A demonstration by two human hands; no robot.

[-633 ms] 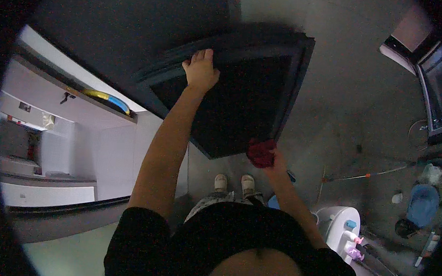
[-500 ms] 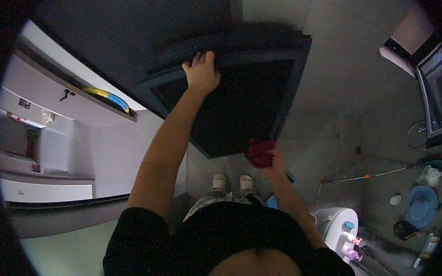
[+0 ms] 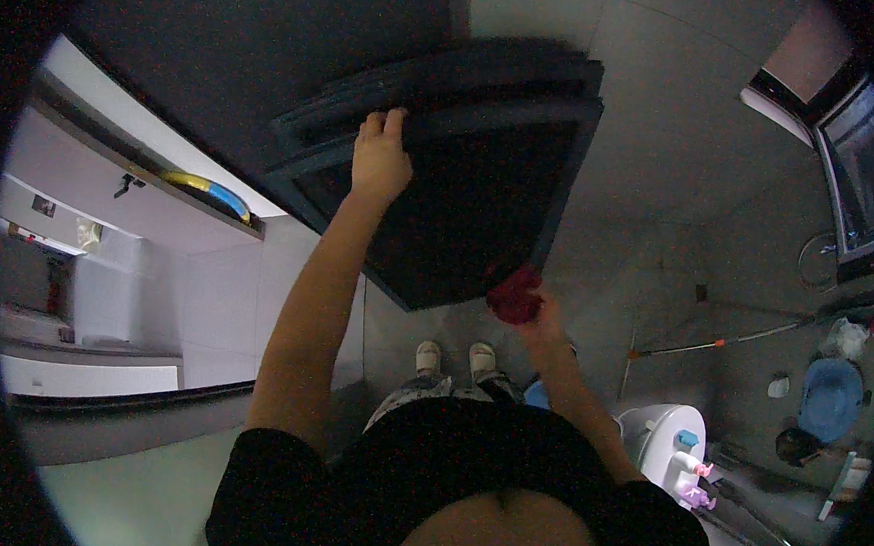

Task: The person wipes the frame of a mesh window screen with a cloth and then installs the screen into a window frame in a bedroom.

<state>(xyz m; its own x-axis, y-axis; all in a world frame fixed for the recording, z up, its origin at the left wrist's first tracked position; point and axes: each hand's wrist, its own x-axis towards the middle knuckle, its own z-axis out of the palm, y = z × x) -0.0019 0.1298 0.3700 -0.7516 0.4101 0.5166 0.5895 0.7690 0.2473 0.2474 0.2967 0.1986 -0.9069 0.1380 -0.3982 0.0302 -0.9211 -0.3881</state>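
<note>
Head view, dim: left hand (image 3: 382, 161) is at the upper edge of the front dark framed panel (image 3: 471, 191), fingers hooked over that edge, fingertips hidden, thumb hard to make out; pinching the frame. Right hand (image 3: 545, 328) is closed round a bunched red cloth (image 3: 515, 295), which sits at the panel's lower right corner; cannot tell if it presses on the frame or is just in front of it. Front panel is tilted, lower corner pointing toward the person's feet, upper edge away from the person. More dark frames (image 3: 467, 72) are stacked just behind its upper edge, fanned a bit; count unclear. Light shoes (image 3: 482, 356) are on the floor (image 3: 434, 322), just below the panel's lower edge. Right of the person's right forearm: white container (image 3: 660, 443) with a blue piece and pink and purple taps or hooks on it. Farther right, well apart from the panel: slanting pole (image 3: 760, 336), blue basin (image 3: 831, 397), dark-framed window (image 3: 863, 167) above them. Left side: pale cabinet (image 3: 209, 291), yellow-and-blue curved strip (image 3: 207, 188) along its top edge near the corner.
</note>
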